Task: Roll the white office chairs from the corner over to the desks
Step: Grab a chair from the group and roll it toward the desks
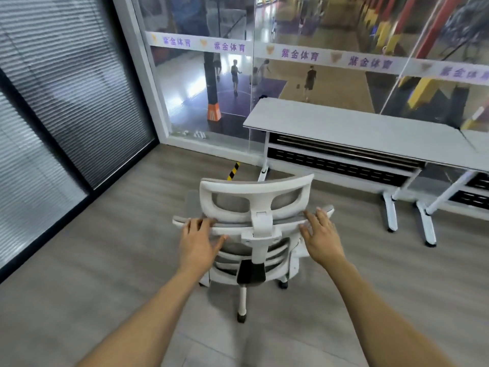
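Standing upright on the grey plank floor (pixel 105 260), a white office chair (pixel 260 250) is seen from behind, just in front of the person and near the left end of a white table (pixel 344 125). A white plastic frame is shown, filled with grey mesh, and a curved headrest (pixel 254 189) with two mesh windows is carried on a central white spine. A dark lumbar piece is fixed lower on that spine, and one white leg with a dark caster (pixel 241 317) is pointed back toward the person. The chair's back is turned to the camera, so the seat is faced away, toward the glass wall (pixel 185 107) and the table's left end. Its long axis is held vertical, while the top edge of the backrest is run from left to right.

The left hand (pixel 199 241) is laid on the left part of that top edge, its fingers (pixel 205 223) stretched over the edge and only slightly bent, the thumb spread to the side; nothing is clasped. The right hand (pixel 321 238) is placed at the right part of the edge with its fingers (pixel 309 217) straight and spread; whether the edge is actually touched cannot be told.

A second white table (pixel 479 144) is set against the first on the right. Dark slatted blinds (pixel 66 88) are seen on the left, and a yellow-and-black strip (pixel 233 170) is laid on the floor beyond the chair.
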A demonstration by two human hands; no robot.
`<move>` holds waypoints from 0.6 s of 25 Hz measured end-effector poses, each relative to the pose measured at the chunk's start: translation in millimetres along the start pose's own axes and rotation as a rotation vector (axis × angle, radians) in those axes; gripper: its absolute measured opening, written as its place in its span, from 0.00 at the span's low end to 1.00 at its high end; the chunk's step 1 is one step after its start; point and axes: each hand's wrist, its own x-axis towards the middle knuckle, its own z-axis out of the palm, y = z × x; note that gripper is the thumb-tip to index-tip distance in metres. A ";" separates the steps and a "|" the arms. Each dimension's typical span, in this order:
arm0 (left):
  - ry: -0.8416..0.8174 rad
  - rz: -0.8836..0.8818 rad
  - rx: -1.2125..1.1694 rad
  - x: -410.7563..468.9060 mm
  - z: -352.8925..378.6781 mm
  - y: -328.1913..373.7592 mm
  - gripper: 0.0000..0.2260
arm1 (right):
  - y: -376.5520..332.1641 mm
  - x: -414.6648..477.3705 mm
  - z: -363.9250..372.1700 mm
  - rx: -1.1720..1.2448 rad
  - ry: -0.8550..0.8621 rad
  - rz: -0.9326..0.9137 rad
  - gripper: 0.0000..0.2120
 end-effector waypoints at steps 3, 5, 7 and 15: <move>-0.088 -0.021 -0.017 79.2 20.9 8.5 0.24 | -1.0 98.8 -13.7 -0.096 -0.084 -0.020 0.30; -0.100 -0.023 -0.002 128.6 34.3 9.4 0.27 | -2.9 155.1 -16.5 -0.175 -0.120 -0.042 0.33; -0.128 -0.023 0.027 172.0 47.6 10.5 0.31 | -2.2 203.8 -15.4 -0.202 -0.141 -0.049 0.36; -0.211 -0.093 0.128 279.3 52.5 32.3 0.32 | 1.4 318.0 -17.0 -0.154 -0.219 -0.081 0.38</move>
